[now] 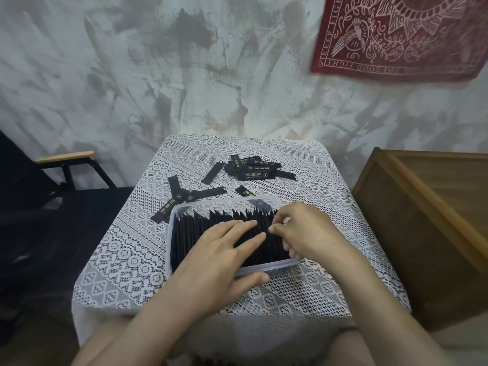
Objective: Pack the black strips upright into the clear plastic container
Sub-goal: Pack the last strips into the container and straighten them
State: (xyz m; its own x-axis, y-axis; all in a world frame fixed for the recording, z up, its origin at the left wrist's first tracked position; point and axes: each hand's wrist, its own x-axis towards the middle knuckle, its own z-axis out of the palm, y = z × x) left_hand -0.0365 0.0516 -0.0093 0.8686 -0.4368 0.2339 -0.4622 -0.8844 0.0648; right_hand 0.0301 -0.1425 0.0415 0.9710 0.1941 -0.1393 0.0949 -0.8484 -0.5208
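I see the left hand flat, fingers spread on the packed black strips, thumb hooked over the near rim of the clear plastic container. The right hand is curled, fingertips pinching strip tops near the right wall. The container sits mid-tabletop on a white lace cloth. Loose glossy strips lie flat toward the far edge.

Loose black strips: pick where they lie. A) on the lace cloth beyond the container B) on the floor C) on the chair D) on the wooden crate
A: the loose black strips lie scattered on the lace tablecloth, past the far rim of the clear container both hands work in.
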